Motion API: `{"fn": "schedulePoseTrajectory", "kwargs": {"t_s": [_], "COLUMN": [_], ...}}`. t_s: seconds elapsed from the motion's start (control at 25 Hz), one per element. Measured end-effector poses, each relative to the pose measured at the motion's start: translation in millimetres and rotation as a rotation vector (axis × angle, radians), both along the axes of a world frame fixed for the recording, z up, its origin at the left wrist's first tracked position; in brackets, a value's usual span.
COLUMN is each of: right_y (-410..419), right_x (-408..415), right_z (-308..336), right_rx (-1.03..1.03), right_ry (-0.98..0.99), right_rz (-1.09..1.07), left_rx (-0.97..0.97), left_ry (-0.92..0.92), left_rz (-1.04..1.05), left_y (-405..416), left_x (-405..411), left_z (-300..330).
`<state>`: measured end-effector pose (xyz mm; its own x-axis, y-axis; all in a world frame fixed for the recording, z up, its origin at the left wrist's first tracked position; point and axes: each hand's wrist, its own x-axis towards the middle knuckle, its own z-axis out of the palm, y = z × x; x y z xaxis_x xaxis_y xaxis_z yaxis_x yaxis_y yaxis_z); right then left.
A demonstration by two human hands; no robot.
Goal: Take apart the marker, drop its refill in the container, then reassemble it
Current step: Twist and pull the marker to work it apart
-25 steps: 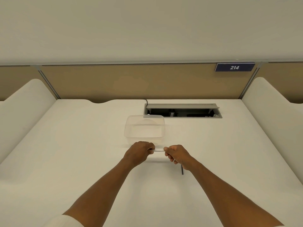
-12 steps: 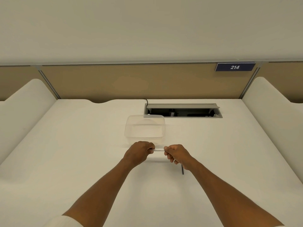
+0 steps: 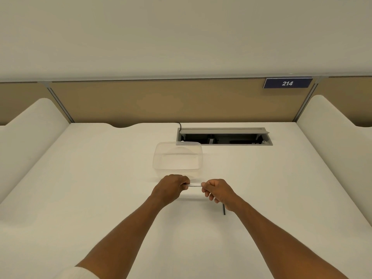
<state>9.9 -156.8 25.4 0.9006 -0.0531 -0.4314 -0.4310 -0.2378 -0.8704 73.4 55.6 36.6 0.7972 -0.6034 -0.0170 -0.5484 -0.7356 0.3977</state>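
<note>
A slim pale marker barrel (image 3: 194, 185) lies level between my two hands, just above the white desk. My left hand (image 3: 171, 188) grips its left end with curled fingers. My right hand (image 3: 218, 193) pinches its right end. Only a short stretch of the barrel shows between them. A thin dark stick (image 3: 223, 210), perhaps the refill, pokes out on the desk beneath my right wrist. The clear plastic container (image 3: 157, 158) stands open just behind my hands and I see nothing in it.
A grey cable hatch (image 3: 223, 130) is open in the desk behind the container, to its right. White curved side panels (image 3: 30, 125) flank the desk and a tan partition with a "214" sign (image 3: 287, 83) closes the back.
</note>
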Motion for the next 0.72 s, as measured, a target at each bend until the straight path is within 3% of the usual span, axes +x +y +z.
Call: {"fn": "schedulePoseTrajectory", "kwargs": {"t_s": [0.24, 0.72], "right_y": [3.4, 3.2], "right_x": [0.2, -2.0], "right_z": [-0.8, -1.1], "right_rx": [0.059, 0.054], "right_ry": [0.001, 0.016], "right_rz": [-0.125, -0.059], "left_rx": [-0.014, -0.018], "left_ry": [-0.001, -0.013], "left_rz": [0.021, 0.0], "left_y": [-0.8, 1.4], "left_x": [-1.2, -4.5], "left_z": [1.4, -0.9]}}
